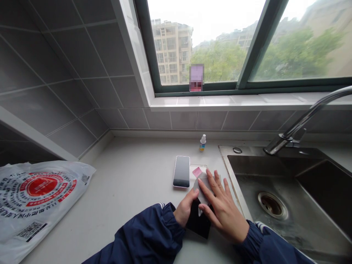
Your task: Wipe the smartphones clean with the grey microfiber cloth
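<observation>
A small grey cloth (204,196) with a jagged edge lies under my right hand (218,203). This hand is flat on it, fingers stretched and spread apart. My left hand (186,208) pinches the cloth's left edge, with the thumb on top and the other fingers partly hidden. Below both hands is a flat black piece (198,223), partly covered by them. Just beyond my fingertips, a pink square (197,171) rests on a clear, thin-edged item (202,165) that my right hand partly hides. To the left of these lies a phone (181,171), its dark screen facing up.
A small white-capped bottle (202,143) stands near the wall. On the right are a steel sink (275,176) and a chrome faucet (299,121). A white printed plastic bag (44,194) sits at the counter's left. Behind the counter is a window (220,55).
</observation>
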`<state>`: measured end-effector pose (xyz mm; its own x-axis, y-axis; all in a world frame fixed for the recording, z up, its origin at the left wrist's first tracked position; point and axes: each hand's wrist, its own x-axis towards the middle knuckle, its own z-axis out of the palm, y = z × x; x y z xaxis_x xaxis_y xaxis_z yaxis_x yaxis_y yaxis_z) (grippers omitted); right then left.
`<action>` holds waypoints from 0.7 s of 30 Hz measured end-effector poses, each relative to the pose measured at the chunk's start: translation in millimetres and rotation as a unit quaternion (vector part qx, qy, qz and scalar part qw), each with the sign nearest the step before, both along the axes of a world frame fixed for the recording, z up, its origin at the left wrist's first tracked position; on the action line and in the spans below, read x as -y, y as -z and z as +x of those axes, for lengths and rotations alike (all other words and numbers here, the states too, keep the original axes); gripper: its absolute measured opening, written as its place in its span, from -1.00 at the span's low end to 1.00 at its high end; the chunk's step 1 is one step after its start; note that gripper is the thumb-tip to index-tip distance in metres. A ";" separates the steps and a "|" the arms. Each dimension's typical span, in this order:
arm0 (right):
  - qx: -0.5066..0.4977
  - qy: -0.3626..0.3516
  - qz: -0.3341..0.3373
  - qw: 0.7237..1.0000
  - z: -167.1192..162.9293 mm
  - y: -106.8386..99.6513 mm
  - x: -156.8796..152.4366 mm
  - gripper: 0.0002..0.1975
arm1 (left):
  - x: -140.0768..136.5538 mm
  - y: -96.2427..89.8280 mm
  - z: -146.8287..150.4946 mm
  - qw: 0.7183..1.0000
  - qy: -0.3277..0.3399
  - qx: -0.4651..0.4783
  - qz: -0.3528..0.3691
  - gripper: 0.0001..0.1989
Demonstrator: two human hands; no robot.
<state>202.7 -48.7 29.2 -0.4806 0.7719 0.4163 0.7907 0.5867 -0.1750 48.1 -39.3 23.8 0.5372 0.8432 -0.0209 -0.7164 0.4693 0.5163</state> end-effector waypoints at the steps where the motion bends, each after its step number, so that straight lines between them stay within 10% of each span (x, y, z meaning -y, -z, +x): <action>1: -0.007 -0.007 0.005 1.000 -0.1 -1.1 0.3 -0.37 | 0.0 1.0 0.1 1.000 -0.004 0.005 -0.007 -0.57; 21: -0.170 -0.053 0.030 0.984 2.1 -12.6 2.7 -0.76 | -4.3 -1.0 -3.6 0.995 -0.023 0.010 -0.092 -0.59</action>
